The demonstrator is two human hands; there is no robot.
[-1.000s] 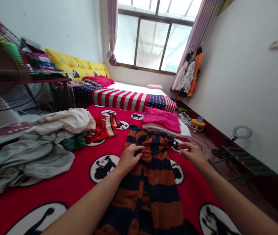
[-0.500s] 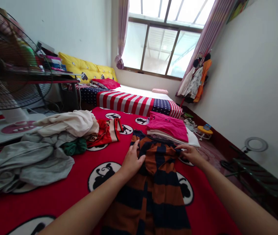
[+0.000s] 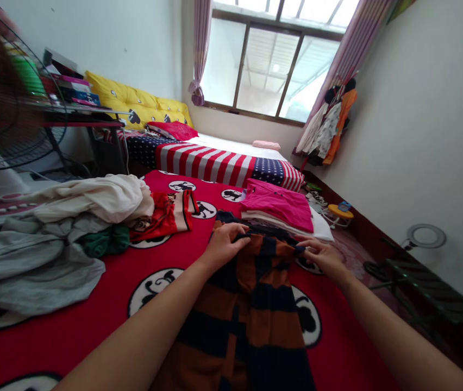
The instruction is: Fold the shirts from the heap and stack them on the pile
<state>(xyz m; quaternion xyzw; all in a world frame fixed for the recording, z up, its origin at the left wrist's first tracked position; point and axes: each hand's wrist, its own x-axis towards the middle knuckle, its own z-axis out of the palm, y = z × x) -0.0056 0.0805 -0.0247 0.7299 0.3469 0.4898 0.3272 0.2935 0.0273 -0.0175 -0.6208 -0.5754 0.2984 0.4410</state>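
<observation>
Left hand (image 3: 225, 247): palm down, loosely gathering the upper end of the striped top
Right hand (image 3: 323, 258): narrow pinch on its edge, keeping the cloth drawn across
Striped top (image 3: 251, 320): lengthwise on the red bedspread (image 3: 52, 347), beside folded pink clothes (image 3: 276, 206)

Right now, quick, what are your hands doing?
Left hand: closed, holding the top of the striped shirt.
Right hand: nearly closed, pinching the shirt's edge.

No readable text or numbers, stacked books (image 3: 77, 93) on the table (image 3: 82, 124) too small to read, no legible lettering on the striped garment (image 3: 251, 320)
</observation>
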